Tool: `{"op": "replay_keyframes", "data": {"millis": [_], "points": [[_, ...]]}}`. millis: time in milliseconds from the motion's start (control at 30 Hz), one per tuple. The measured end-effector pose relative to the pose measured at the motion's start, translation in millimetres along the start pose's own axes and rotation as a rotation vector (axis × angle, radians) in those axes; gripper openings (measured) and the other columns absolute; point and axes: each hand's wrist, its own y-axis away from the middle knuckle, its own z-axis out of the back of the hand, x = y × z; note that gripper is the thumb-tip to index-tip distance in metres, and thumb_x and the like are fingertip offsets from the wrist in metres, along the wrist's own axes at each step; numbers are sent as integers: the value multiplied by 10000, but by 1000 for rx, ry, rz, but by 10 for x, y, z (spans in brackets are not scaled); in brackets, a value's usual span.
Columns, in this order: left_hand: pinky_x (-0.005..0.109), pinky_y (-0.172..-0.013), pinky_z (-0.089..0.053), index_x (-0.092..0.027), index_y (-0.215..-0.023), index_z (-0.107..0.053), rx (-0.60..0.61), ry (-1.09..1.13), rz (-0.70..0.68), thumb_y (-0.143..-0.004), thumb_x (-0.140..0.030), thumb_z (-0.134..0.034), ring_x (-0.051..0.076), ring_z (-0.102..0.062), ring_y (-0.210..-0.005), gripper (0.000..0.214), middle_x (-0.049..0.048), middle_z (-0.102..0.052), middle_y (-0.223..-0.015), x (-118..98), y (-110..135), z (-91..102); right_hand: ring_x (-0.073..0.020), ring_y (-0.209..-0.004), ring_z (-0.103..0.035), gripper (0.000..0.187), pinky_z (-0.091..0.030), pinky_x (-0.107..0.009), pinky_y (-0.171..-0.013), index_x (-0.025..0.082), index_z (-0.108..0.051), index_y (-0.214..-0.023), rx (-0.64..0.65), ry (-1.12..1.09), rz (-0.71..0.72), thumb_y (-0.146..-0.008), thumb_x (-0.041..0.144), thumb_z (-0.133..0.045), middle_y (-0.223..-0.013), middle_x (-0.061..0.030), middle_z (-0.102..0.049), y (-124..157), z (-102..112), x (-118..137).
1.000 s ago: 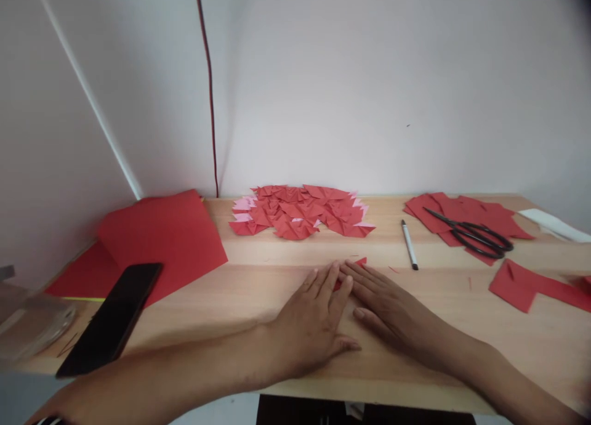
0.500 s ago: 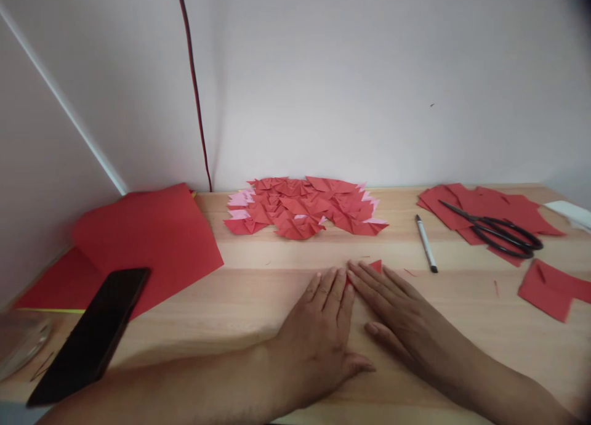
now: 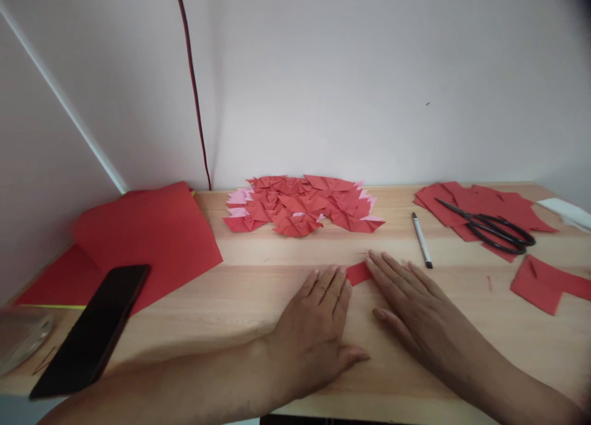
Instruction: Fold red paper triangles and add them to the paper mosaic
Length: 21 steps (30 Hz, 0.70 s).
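A small piece of red paper (image 3: 358,273) lies on the wooden table, mostly covered by my hands. My left hand (image 3: 318,326) is flat, palm down, with its fingertips at the paper's left end and its thumb stretched to the right. On the other end rest the fingers of my right hand (image 3: 415,311), also flat and extended, thumb apart. Between the two sets of fingertips a short strip of the red paper shows. How it is folded beneath my fingers is hidden.
Folded red and pink paper pieces (image 3: 300,206) stand in rows by the wall. Scissors (image 3: 489,225) lie on red paper sheets (image 3: 503,203), beside a white pen (image 3: 422,240). A black phone (image 3: 92,332) overlaps large red sheets (image 3: 152,240) at left. Red scraps (image 3: 538,283) lie right.
My right hand has slid rightward, away from my left, baring more of the red paper between them. My left hand stays pressed in nearly the same place.
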Motion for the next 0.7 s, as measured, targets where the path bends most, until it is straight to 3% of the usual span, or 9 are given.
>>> {"op": "replay_keyframes", "data": {"millis": [167,367,567,700], "points": [[443,-1185,-280,-11,-1473,-356,-34,-19,0,-941,-639,-339,322,-337,-1440,823,201,-376,-1535,15,-1,13,-233,-1431,-371,778,-416,-450,-1097,172,-14,-1590,52,-77,83,-960,298,-454,-1570,-126,-360,-88,1,227],[445,-1166,-308,8,-1383,-475,-125,-108,-53,-937,-605,-402,327,-436,-1376,762,214,-483,-1459,18,-21,1,-235,-1405,-415,762,-426,-473,-1088,195,-93,-1587,78,-90,54,-948,319,-490,-1546,-112,-401,-53,-53,236],[419,-1101,-387,-50,-1250,-590,-228,-116,-123,-988,-362,-427,278,-563,-1249,439,161,-624,-1321,94,0,-67,-247,-1414,-397,661,-392,-502,-1110,248,-167,-1578,97,-94,16,-987,374,-436,-1533,-72,-428,9,-9,116],[377,-1067,-419,-125,-1179,-608,-252,-13,-89,-978,-184,-433,212,-596,-1169,273,93,-664,-1242,164,-20,-33,-261,-1388,-439,592,-387,-492,-1105,200,-322,-1537,59,-51,2,-988,395,-425,-1512,-86,-461,47,34,61]]}}
